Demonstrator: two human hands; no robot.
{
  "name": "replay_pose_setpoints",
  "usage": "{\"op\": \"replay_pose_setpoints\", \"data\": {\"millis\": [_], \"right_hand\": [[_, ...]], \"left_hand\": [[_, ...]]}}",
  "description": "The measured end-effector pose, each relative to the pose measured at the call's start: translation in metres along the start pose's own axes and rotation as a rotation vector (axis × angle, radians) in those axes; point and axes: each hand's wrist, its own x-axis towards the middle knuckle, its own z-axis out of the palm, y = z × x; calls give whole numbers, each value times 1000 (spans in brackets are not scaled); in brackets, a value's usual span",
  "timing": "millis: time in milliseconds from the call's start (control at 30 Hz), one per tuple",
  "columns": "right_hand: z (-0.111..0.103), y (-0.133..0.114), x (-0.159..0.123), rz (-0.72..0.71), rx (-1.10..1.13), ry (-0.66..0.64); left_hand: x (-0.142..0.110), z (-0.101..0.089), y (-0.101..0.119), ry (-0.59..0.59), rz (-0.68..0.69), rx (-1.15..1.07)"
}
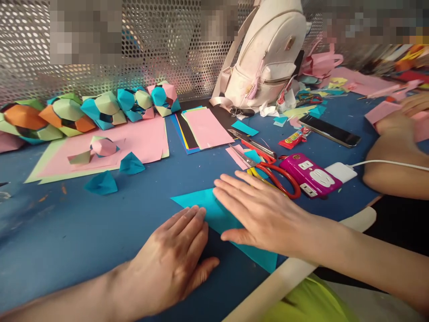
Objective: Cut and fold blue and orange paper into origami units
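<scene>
Flat beneath hands (pixel 214 232), creased teal paper (pixel 214 208)

The left hand (pixel 174 257) lies palm down at near centre, its forearm coming in from the near left corner. Its fingers (pixel 189 219) are straight and held together, pointing far and slightly right, the thumb spread out to the right. The right hand (pixel 259 214) lies flat too, just right of the left and a little farther off. Its forearm runs in from the near right. Its fingers (pixel 231 190) are extended, slightly fanned, and point left and far; the thumb is tucked along the near edge.
</scene>
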Motion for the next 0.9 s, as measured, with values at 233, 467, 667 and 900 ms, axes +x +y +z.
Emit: {"op": "replay_pose_setpoints", "data": {"millis": [233,467,667,900], "right_hand": [[12,-24,5,-47,154,34],[18,-25,0,-46,161,48],[16,-27,2,-39,210,-13],[15,-27,2,-38,206,-53]], "left_hand": [[1,-1,-3,6,-48,-127],[-2,-3,-8,-11,-150,-42],[-8,1,-10,-126,-24,40],[-13,1,-10,-165,-116,183]]}}
